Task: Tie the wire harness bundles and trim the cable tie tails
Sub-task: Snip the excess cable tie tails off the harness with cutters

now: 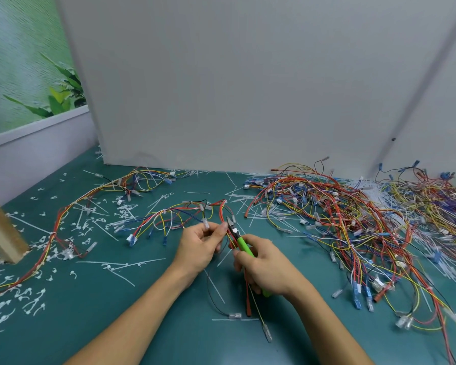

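Pinching the wire harness (184,206) with the left hand (199,246), fingers (223,227) curled in close and thumb pressed on the red and yellow strands, a clear-sleeved terminal poking up above the knuckles. Gripping the green-handled cutters (242,243) in the right hand (267,270), fingers (239,264) wrapped tight round the handles, blade tips pointing up and away, right beside the pinched strands. Jaws nearly closed; too small to tell whether on a tie tail.

Held just above the green worktop (71,325), centre front, harness loops fanning out to the left and loose ends trailing back toward the body.

Heaped to the right: a big tangle of harnesses (340,219). Stretched along the left: a long tied harness (53,234). Scattered across the left side: white cut tie tails (34,299) and loose cable ties (121,264). Behind: a plain white panel (248,88).
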